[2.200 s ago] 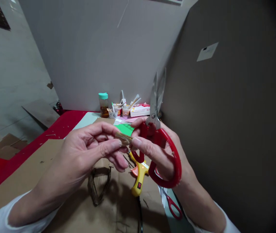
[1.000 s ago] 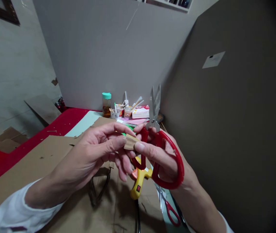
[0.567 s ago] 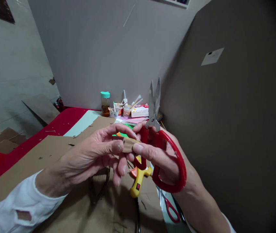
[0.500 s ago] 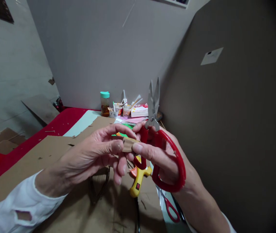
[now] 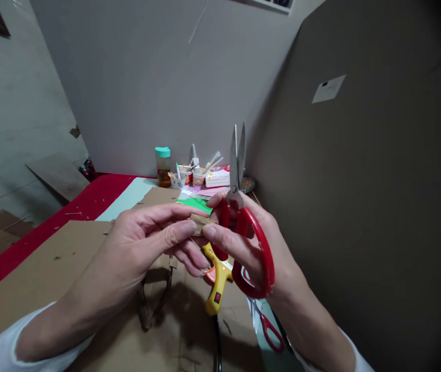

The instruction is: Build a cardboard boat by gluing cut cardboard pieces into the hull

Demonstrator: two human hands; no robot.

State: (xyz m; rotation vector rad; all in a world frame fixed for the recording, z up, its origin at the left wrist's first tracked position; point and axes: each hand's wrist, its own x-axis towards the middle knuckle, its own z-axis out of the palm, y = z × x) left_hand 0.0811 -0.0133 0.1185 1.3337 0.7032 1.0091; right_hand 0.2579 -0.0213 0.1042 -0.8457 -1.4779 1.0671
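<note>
A small tan piece of cardboard [image 5: 200,225] is pinched between both hands at the centre of the view. My left hand [image 5: 146,235] holds its left end between thumb and forefinger, the lower fingers curled beneath. My right hand [image 5: 243,240] grips its right end with the thumb. Large red-handled scissors [image 5: 257,258] hang on the right hand, their blades pointing up and slightly apart. Below the hands a yellow glue gun [image 5: 217,289] lies on the brown cardboard sheet [image 5: 127,341]. A bent cardboard shape [image 5: 148,310] stands left of it, partly hidden.
Behind the hands are a bottle with a teal lid [image 5: 163,168], paper cups of sticks [image 5: 199,177] and a white box [image 5: 218,179]. Smaller red-handled scissors [image 5: 271,333] lie at the lower right. Grey panels rise behind and to the right.
My left hand's fingers have closed in on the cardboard piece, which now shows a flatter side. The large scissors have turned slightly, with their blades closer together. The view has shifted a little.
</note>
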